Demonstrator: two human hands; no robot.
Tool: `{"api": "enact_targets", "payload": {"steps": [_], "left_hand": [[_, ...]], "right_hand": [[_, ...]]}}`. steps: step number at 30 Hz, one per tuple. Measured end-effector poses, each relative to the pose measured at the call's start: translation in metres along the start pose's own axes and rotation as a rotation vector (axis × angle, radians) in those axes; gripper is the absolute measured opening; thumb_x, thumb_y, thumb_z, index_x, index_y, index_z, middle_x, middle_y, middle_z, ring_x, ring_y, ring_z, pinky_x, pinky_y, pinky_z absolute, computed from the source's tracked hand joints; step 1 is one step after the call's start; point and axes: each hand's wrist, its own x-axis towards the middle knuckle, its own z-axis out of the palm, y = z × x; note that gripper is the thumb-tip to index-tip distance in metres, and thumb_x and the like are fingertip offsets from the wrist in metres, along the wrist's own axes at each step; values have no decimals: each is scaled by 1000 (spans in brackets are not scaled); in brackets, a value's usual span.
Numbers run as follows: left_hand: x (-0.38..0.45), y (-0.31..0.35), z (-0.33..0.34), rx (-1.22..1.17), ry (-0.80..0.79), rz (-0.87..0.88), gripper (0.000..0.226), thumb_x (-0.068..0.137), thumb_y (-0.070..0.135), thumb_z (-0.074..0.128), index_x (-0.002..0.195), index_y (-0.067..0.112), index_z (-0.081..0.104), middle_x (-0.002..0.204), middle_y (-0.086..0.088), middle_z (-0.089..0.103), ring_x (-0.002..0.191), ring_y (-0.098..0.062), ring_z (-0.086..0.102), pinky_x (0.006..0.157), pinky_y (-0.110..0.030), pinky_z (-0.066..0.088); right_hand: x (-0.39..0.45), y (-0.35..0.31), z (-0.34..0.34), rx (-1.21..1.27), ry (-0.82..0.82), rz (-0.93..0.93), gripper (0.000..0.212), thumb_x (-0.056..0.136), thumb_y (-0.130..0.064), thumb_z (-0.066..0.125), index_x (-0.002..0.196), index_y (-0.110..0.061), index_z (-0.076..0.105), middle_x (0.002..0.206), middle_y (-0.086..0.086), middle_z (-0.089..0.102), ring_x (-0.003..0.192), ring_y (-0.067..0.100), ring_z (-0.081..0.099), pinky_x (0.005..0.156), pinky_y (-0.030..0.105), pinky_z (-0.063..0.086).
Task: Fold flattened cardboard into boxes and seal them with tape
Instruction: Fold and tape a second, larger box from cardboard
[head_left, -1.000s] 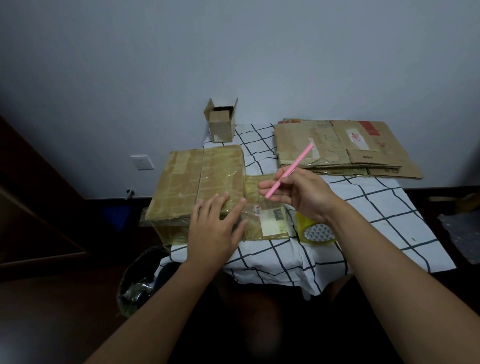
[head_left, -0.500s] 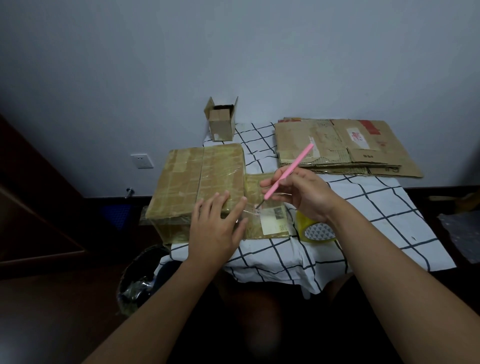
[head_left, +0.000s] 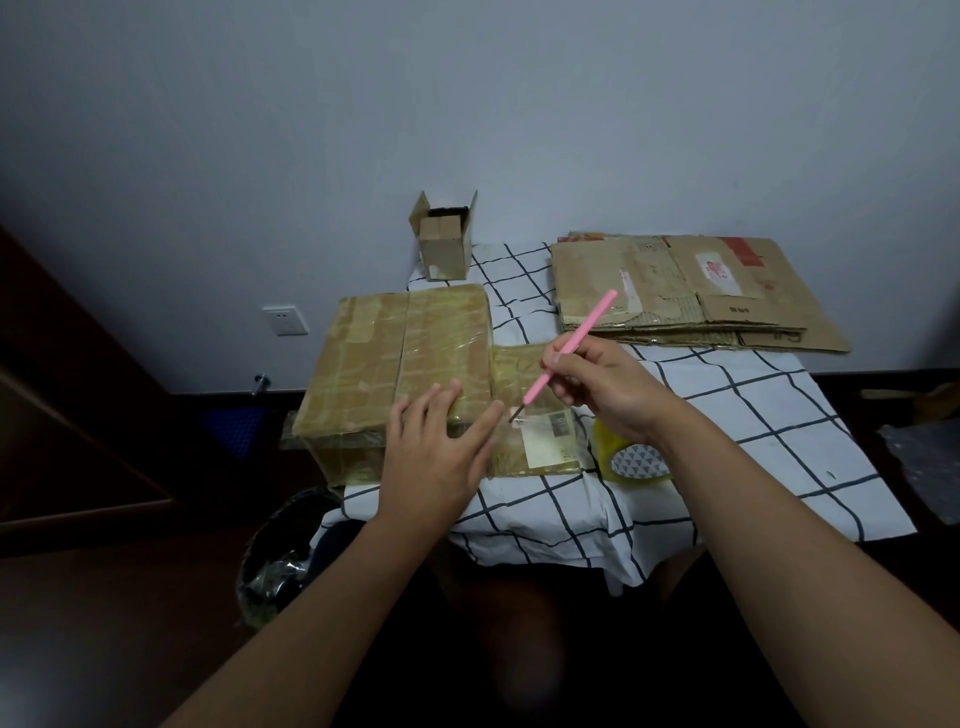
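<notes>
Left hand (head_left: 434, 457) flat, fingers straight, pressing the taped box (head_left: 400, 358) at the table's (head_left: 779, 431) near-left edge. Right hand (head_left: 605, 392) grips pink craft knife (head_left: 569, 351); tip has dropped back onto the tape at the side flap (head_left: 535, 415). Judged: cutting tape, seal nearly finished.

The left hand (head_left: 434, 457) lies flat with straight fingers on the taped cardboard box (head_left: 400, 364) at the bench's (head_left: 753, 441) near-left edge. The right hand (head_left: 605, 389) pinches a pink craft knife (head_left: 569, 353), its tip at the tape on the box's open flap (head_left: 535, 431). A tape roll (head_left: 631, 460) sits beside it, flattened cardboard (head_left: 680, 291) farther back.
</notes>
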Motion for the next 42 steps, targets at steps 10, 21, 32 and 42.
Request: {"api": "enact_targets", "payload": {"steps": [10,21,32,42], "left_hand": [[-1,0,1,6,4,1,36,95,41,53,127,29,63,130,-20,59,119,-38,55,101,-56,40],[-1,1,5,0,40,5,35,95,39,55,126,26,65,129,-20,59,118,-38,56,100,-56,40],[-1,0,6,8,55,6,36,92,38,60,126,27,64,130,-20,59,119,-38,55,101,-56,38],[-1,1,6,-1,41,-11,36,91,37,60,125,26,65,130,-20,59,120,-37,54,102,-56,36]], "right_hand": [[2,4,6,-308,165,-140,12,105,-20,44,100,-21,54,92,4,69,82,19,67,75,33,55],[-1,11,8,-871,118,-104,11,105,-25,28,100,-22,38,80,3,71,73,23,59,76,34,36],[-6,-18,-7,-677,252,-165,13,102,-17,43,95,-24,50,84,2,69,75,16,65,67,32,50],[-33,-14,-34,-1146,-6,299,26,91,-24,62,101,-13,40,83,10,60,63,16,48,53,29,34]]}}
